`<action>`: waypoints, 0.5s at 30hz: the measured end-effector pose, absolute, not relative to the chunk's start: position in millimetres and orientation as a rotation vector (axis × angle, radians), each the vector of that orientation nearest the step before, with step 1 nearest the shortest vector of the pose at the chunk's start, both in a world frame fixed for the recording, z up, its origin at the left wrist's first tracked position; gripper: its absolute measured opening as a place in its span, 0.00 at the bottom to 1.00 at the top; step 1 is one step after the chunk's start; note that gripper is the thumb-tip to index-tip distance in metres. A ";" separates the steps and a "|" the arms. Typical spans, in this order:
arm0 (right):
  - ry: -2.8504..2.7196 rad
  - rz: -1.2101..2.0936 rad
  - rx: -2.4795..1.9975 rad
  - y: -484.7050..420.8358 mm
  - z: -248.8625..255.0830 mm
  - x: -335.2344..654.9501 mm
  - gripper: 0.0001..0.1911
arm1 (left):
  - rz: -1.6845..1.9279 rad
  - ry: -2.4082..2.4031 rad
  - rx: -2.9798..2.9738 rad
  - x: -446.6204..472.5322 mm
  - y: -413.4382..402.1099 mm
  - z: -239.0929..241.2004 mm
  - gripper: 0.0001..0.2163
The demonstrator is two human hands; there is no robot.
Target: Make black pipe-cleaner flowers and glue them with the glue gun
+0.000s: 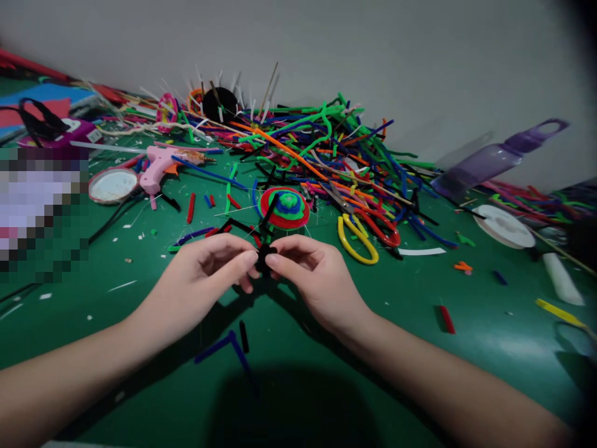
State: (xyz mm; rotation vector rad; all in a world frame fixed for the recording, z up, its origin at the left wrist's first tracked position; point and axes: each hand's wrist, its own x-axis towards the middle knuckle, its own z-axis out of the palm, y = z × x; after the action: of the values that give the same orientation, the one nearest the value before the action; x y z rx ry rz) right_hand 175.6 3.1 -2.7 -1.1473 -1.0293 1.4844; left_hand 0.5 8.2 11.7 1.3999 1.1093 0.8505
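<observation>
Between my two hands is a small bunched black pipe cleaner (265, 256), pinched from both sides above the green table. My left hand (209, 267) has thumb and forefinger closed on its left edge; the other fingers curl beneath. My right hand (312, 267) grips the right edge between thumb and fingertips. Just beyond the fingertips lies a round coiled pipe-cleaner piece (285, 206), red at the rim with green and blue rings. Nearer to me rest a bent blue pipe cleaner (231, 338) and a short black piece (244, 336).
A large heap of pipe cleaners (321, 137) lies against the wall. Yellow-handled scissors (357, 239) and red-handled scissors (385, 230) sit to the right. At left are a pink glue gun (161, 165) and a round lid (113, 185). A purple bottle (494, 162) and white spool (506, 227) stand at right.
</observation>
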 end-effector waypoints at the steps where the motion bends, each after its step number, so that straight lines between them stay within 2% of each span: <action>1: -1.061 1.469 -1.157 3.5 -1.2 176.6 0.12 | 0.853 1.152 1.484 -1.1 8.4 14.0 0.09; 6: -1.206 1.482 -1.193 2.2 3.3 179.4 0.08 | 0.844 1.246 1.698 -3.5 8.9 20.9 0.09; 15: -1.289 1.450 -1.180 1.4 2.3 178.1 0.05 | 0.736 1.102 1.507 -1.1 13.2 21.5 0.07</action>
State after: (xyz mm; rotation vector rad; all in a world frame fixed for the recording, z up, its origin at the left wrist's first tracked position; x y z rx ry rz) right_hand 178.1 1.4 2.3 -1.1803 -1.2894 1.4503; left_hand -1.1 13.2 21.5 1.5073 1.1019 0.7356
